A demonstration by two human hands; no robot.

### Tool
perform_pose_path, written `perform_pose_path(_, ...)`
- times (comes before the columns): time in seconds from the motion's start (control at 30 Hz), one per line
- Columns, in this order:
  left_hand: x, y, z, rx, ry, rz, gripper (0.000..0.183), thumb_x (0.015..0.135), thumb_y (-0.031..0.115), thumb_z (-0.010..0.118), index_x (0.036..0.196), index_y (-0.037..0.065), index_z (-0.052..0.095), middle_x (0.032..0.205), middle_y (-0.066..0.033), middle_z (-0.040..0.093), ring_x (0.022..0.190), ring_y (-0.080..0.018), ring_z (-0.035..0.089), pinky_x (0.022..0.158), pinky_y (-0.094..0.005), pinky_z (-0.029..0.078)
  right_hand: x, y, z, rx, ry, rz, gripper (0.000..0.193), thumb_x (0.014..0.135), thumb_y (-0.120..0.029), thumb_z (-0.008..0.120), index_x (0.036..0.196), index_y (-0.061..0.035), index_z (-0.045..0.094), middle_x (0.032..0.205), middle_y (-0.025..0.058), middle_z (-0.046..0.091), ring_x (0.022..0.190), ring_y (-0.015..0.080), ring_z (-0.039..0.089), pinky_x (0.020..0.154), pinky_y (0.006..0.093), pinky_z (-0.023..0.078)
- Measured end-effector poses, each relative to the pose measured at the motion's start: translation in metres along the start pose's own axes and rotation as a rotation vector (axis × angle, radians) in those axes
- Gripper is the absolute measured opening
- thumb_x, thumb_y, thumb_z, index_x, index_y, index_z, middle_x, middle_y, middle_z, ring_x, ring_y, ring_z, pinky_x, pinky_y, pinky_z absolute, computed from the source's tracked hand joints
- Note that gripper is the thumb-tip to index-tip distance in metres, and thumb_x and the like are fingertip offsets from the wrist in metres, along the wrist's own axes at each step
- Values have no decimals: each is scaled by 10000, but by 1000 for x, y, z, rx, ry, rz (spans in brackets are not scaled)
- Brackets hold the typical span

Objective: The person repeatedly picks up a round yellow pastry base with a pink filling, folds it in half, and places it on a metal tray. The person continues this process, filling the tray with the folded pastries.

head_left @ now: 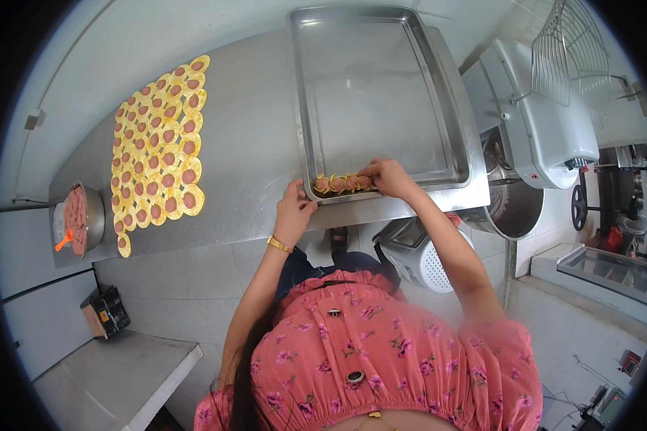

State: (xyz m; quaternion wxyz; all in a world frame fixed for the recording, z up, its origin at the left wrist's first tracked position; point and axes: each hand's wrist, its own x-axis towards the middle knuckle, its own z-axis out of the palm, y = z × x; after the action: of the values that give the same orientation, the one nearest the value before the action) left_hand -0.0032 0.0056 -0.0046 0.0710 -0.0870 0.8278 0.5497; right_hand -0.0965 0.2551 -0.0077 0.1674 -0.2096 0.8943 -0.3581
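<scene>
A large metal tray (370, 93) lies on the steel table, with a short row of open-topped dumplings (338, 184) along its near edge, yellow wrappers around pink filling. My right hand (389, 179) reaches into the tray and pinches the dumpling at the row's right end. Its fingertips partly cover that dumpling. By the tray's near left corner is my left hand (294, 212), thumb and fingers apart and nothing seen in it. To the left, many round yellow wrappers (188, 147) lie in overlapping rows, each with a ball of pink filling on it.
A metal bowl (94, 215) of pink filling with an orange-handled utensil (65, 241) stands at the table's left end. Right of the table is a white mixer (542, 108) with a wire guard and a metal bowl (521, 212). A white perforated basket (438, 269) sits below the table edge.
</scene>
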Motion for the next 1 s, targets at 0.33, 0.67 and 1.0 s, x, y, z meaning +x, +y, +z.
perform_pose_path(0.33, -7, -6, -14, 23, -54, 19, 494, 788, 13, 670, 1239, 14, 470, 912, -135, 625, 767, -212, 679, 664, -302, 536, -8, -1, -4, 80, 16, 149, 343, 704, 0, 569, 1005, -89, 708, 886, 173, 661, 804, 344, 634, 743, 399, 503)
perform_pose_path(0.67, -51, -62, -87, -158, -37, -131, 406, 858, -45, 565, 1246, 32, 472, 990, -83, 630, 879, -167, 645, 746, -273, 546, 5, -13, -21, 104, -43, 38, 420, 682, 42, 587, 1088, -40, 661, 1073, 156, 641, 969, 312, 635, 856, 365, 508)
perform_pose_path(1.0, -62, -63, -83, -151, -15, -126, 314, 823, 15, 644, 1127, 17, 565, 930, -90, 678, 798, -156, 662, 690, -274, 527, 31, -26, -18, -13, -308, -38, 366, 708, -6, 532, 1034, -59, 690, 1024, 173, 657, 919, 334, 631, 810, 385, 501)
